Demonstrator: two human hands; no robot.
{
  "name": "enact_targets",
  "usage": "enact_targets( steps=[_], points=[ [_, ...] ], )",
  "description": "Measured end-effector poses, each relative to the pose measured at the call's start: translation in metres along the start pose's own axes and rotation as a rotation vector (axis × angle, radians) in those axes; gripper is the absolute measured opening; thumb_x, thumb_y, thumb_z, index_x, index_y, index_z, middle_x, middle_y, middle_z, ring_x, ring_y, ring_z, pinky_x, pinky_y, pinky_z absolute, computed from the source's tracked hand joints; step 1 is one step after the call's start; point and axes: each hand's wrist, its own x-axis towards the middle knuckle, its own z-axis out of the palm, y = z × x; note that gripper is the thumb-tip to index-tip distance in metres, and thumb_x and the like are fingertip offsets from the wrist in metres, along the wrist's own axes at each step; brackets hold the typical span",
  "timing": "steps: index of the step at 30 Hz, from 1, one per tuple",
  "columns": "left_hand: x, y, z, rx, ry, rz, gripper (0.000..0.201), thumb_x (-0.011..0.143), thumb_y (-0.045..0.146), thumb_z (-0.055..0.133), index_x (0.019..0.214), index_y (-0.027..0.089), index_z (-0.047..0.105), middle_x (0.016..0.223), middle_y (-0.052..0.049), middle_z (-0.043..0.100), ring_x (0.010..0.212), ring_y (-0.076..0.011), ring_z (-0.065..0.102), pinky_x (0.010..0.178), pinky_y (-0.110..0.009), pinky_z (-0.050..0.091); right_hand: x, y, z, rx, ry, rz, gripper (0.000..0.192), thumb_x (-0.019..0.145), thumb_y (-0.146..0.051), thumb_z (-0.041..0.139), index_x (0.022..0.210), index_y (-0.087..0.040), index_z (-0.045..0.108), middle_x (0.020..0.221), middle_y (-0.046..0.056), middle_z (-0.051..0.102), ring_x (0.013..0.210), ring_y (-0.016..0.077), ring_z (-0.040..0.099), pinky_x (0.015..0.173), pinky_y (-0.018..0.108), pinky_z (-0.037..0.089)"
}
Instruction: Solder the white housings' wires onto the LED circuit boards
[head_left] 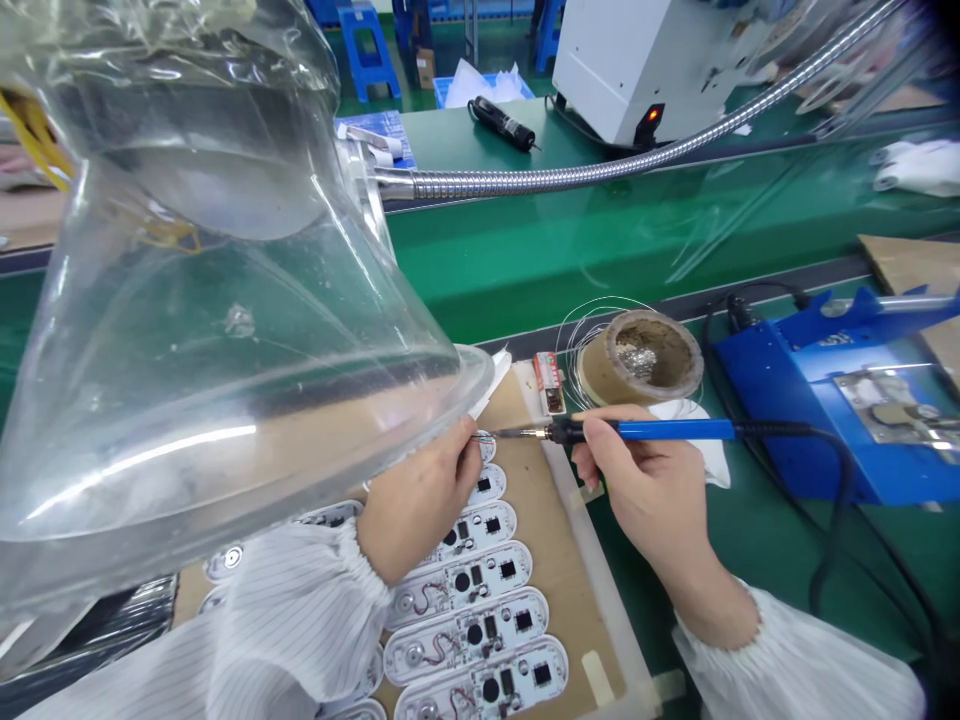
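Observation:
My right hand (637, 480) grips a blue-handled soldering iron (675, 430), its tip pointing left at a small white circuit board by my left fingers. My left hand (420, 500) is pinched shut on thin wires at that board's edge (486, 445). Several white oblong circuit boards (480, 630) with black chips lie in a row on a brown tray (547, 540) beneath my hands. Both sleeves are white and striped.
A large clear fume hood (202, 300) on a flexible metal hose (600, 170) fills the upper left. A solder-tip cleaner pot (645, 360) and a blue soldering station (825, 380) stand at the right. A green conveyor (562, 250) runs behind, and a white machine (637, 60) stands beyond it.

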Motion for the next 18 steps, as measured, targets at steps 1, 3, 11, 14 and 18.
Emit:
enact_targets(
  steps=[1,3,11,14,18],
  points=[
    [0.000,0.000,0.000,0.000,-0.006,-0.003,0.013,0.099,0.018,0.055,0.093,0.023,0.065,0.128,-0.013,0.068,0.122,-0.0334,0.064,0.093,-0.047,0.054,0.000,0.000,0.000,-0.002,0.000,0.002,0.016,0.099,-0.033,0.069,0.091,-0.020,0.074,0.060,-0.001,0.068,0.048,0.0139,0.061,0.044,0.024,0.051],
    [0.000,0.000,0.000,0.001,-0.015,-0.003,0.013,0.100,0.019,0.055,0.094,0.024,0.065,0.127,-0.013,0.069,0.124,-0.0335,0.063,0.093,-0.047,0.054,0.000,-0.001,0.000,0.004,0.000,0.000,0.016,0.099,-0.033,0.069,0.091,-0.020,0.074,0.060,-0.001,0.068,0.048,0.0141,0.062,0.045,0.024,0.051],
    [-0.002,-0.004,-0.011,-0.103,0.005,0.003,0.015,0.098,0.022,0.057,0.103,0.029,0.070,0.116,-0.011,0.071,0.120,-0.0344,0.065,0.089,-0.048,0.058,-0.001,-0.007,-0.003,0.070,0.041,0.000,0.019,0.096,-0.038,0.071,0.089,-0.020,0.075,0.058,0.000,0.068,0.046,0.0151,0.062,0.041,0.024,0.050],
    [-0.003,-0.010,-0.020,-0.184,-0.052,0.023,0.019,0.101,0.025,0.053,0.110,0.030,0.069,0.114,-0.009,0.071,0.113,-0.0316,0.067,0.087,-0.044,0.059,-0.001,-0.009,-0.006,0.090,0.061,-0.005,0.021,0.095,-0.039,0.073,0.090,-0.019,0.075,0.058,0.001,0.068,0.045,0.0152,0.061,0.040,0.023,0.049],
    [0.000,-0.016,-0.025,-0.253,-0.106,0.038,0.023,0.107,0.027,0.045,0.111,0.030,0.067,0.112,-0.006,0.068,0.104,-0.0251,0.065,0.088,-0.039,0.058,-0.001,-0.011,-0.008,0.092,0.081,-0.010,0.021,0.093,-0.039,0.074,0.088,-0.018,0.075,0.057,0.001,0.068,0.044,0.0149,0.061,0.040,0.024,0.050]
  ],
)
